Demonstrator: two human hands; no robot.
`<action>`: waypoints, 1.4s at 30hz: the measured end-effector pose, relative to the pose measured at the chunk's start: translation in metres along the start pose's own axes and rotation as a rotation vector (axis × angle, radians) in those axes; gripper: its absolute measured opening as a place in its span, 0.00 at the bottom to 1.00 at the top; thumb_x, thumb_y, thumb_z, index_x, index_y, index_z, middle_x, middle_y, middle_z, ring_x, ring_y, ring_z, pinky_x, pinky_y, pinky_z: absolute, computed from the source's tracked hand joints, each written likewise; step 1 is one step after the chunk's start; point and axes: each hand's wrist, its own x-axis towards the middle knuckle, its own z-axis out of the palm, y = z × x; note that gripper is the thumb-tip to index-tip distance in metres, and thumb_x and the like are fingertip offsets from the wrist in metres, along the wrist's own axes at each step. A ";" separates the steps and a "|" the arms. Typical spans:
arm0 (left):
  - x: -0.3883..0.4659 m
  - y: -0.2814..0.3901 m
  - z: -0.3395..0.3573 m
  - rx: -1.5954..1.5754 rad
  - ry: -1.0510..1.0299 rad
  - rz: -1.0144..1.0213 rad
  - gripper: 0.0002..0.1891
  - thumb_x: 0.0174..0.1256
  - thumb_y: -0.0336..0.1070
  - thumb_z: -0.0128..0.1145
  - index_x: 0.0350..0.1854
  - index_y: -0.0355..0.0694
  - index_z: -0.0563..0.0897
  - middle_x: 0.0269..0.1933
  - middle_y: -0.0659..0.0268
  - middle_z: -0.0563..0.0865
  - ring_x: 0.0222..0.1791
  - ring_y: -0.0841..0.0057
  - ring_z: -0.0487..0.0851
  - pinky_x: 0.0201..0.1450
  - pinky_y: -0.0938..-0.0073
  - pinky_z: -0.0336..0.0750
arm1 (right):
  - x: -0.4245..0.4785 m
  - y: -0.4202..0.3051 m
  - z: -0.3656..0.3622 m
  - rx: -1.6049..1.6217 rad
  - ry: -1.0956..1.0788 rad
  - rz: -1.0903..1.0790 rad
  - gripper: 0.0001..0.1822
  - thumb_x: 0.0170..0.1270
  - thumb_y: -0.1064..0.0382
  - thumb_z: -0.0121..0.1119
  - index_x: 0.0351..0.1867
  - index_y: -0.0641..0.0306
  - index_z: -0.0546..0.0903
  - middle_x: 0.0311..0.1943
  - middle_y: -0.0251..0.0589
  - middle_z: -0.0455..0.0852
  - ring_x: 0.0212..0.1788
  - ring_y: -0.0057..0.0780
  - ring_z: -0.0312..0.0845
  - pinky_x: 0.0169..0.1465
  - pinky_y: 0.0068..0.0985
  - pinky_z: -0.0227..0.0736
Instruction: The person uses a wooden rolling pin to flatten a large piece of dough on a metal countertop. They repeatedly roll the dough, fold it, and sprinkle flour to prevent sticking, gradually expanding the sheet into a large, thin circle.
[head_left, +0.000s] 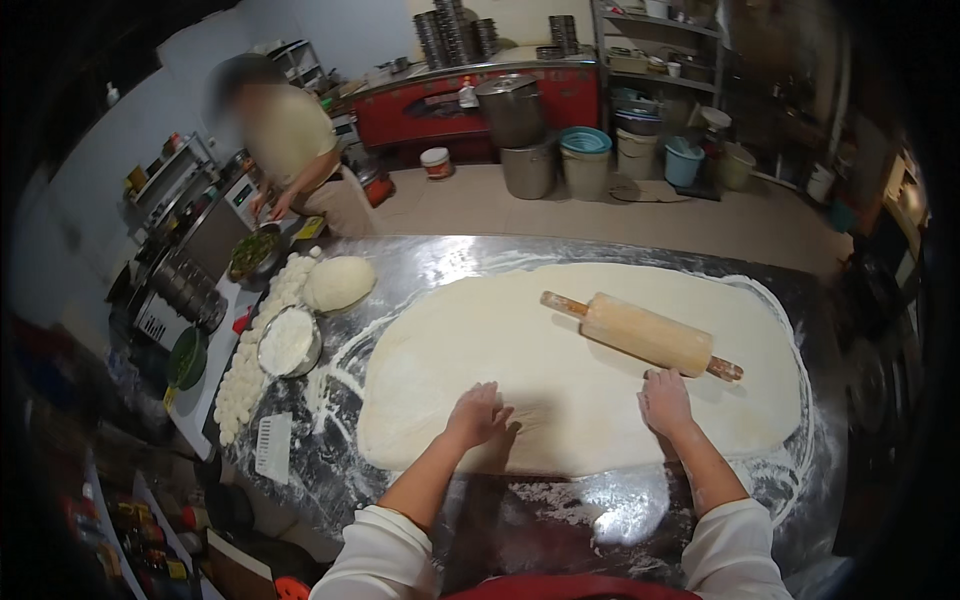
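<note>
A broad sheet of rolled dough (450, 337) covers much of the floured metal table (420, 251). My left hand (480, 416) is over its near part, fingers apart and holding nothing; a shadow falls beside it. My right hand (666, 401) is low over or on the dough, its fingers bent downward near the roller; whether they pinch the dough cannot be told. A large wooden rolling pin (646, 334) with darker handles lies aslant on the dough, just beyond my right hand.
On the table's left are a ball of dough (340, 283), many small dough pieces (238, 382), a bowl of flour (288, 342) and a white scraper (273, 448). A person (300, 150) works beyond, near a bowl of chopped greens (255, 253). Steel pots (517, 112) stand behind.
</note>
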 end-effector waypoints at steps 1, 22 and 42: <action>0.004 0.011 0.006 -0.054 -0.012 0.002 0.19 0.57 0.48 0.56 0.40 0.35 0.76 0.43 0.49 0.77 0.46 0.53 0.73 0.52 0.59 0.67 | -0.003 0.000 -0.006 0.025 -0.023 -0.036 0.13 0.50 0.60 0.57 0.31 0.68 0.75 0.32 0.47 0.74 0.41 0.42 0.68 0.47 0.37 0.63; -0.006 0.018 -0.034 -0.561 -0.603 -0.258 0.16 0.45 0.35 0.68 0.36 0.35 0.82 0.26 0.61 0.81 0.24 0.75 0.76 0.30 0.76 0.72 | -0.012 0.033 -0.040 0.038 -0.620 0.039 0.08 0.42 0.66 0.58 0.28 0.57 0.80 0.29 0.41 0.82 0.38 0.42 0.79 0.39 0.40 0.73; -0.135 0.107 -0.069 -0.475 -0.800 0.032 0.06 0.50 0.28 0.58 0.31 0.34 0.82 0.24 0.65 0.80 0.26 0.75 0.78 0.29 0.77 0.72 | -0.224 0.005 -0.102 0.163 -0.570 0.119 0.08 0.40 0.69 0.54 0.26 0.62 0.81 0.28 0.49 0.82 0.35 0.45 0.79 0.38 0.38 0.74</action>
